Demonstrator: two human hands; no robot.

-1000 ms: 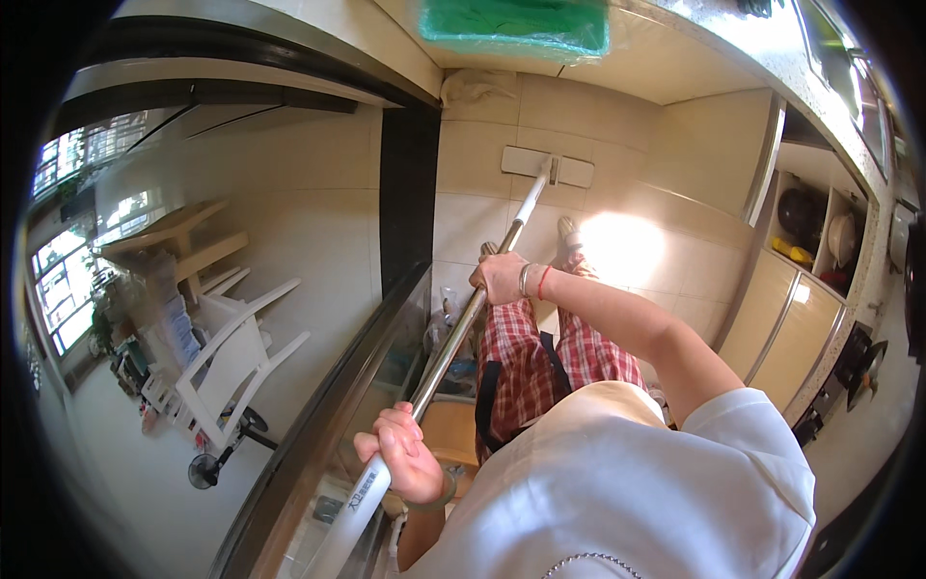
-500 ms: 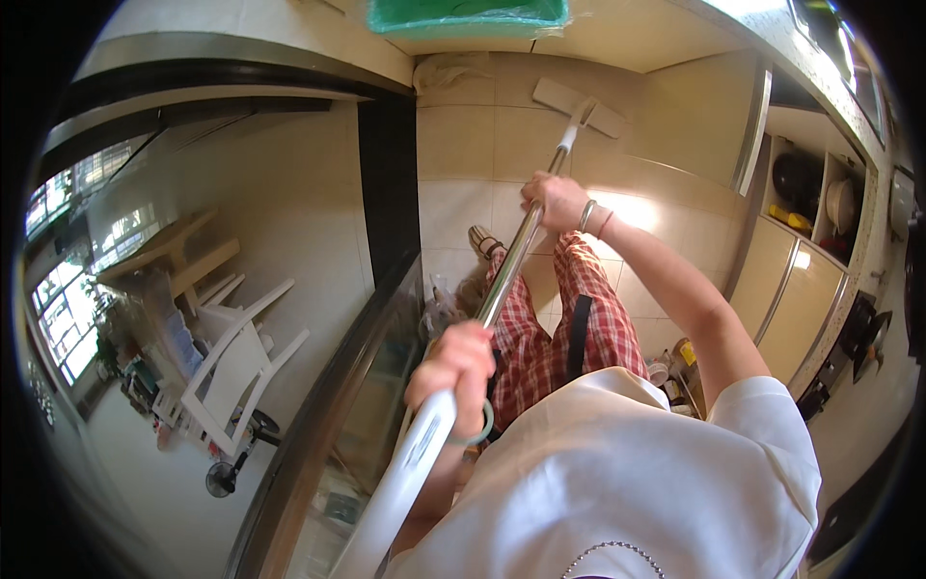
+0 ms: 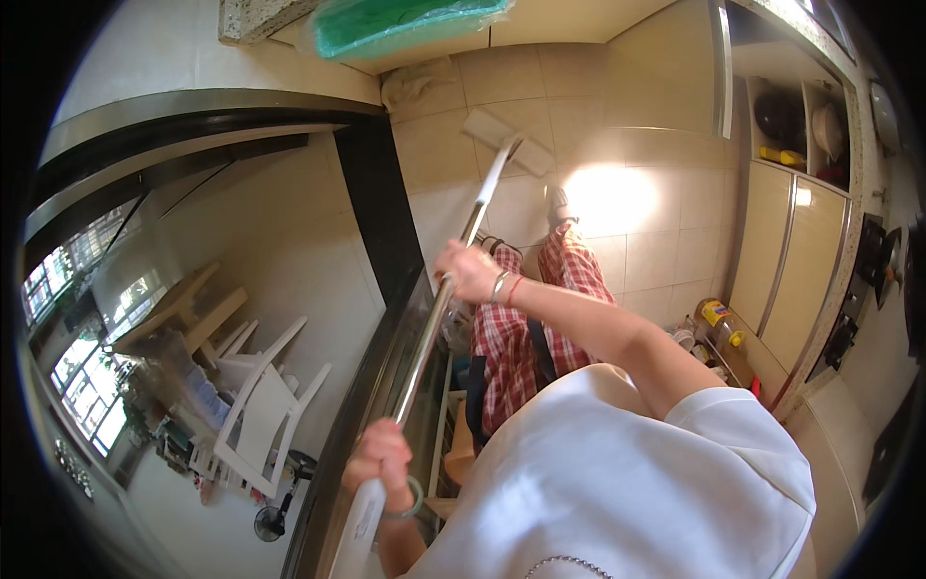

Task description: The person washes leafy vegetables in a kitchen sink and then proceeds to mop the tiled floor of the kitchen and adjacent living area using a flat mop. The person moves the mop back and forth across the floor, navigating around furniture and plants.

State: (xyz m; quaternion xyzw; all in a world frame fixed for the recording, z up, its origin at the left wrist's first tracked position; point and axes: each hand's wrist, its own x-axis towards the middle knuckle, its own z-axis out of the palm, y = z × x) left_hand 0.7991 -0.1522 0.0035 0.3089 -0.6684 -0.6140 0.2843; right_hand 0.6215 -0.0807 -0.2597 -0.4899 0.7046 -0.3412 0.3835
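Note:
Both my hands grip a flat mop with a silver pole, a white grip at its near end and a pale rectangular head on the floor. My left hand, with a pale green bangle at the wrist, is closed round the pole just above the white grip. Farther along, my right hand wraps the middle of the pole; a metal bangle and a red string circle that wrist. The mop head lies flat or nearly so on beige tiles, slightly blurred, just beyond my feet.
A dark-framed glass partition runs close along my left. Ahead, a green basin sits by the counter, with a pale cloth on the floor below. An open cabinet and bottles stand right. A white chair is beyond the partition.
The mop head has slid left and a little toward me over the tiles. Both hands have shifted left and nearer with the pole, keeping their grip. My view has turned slightly.

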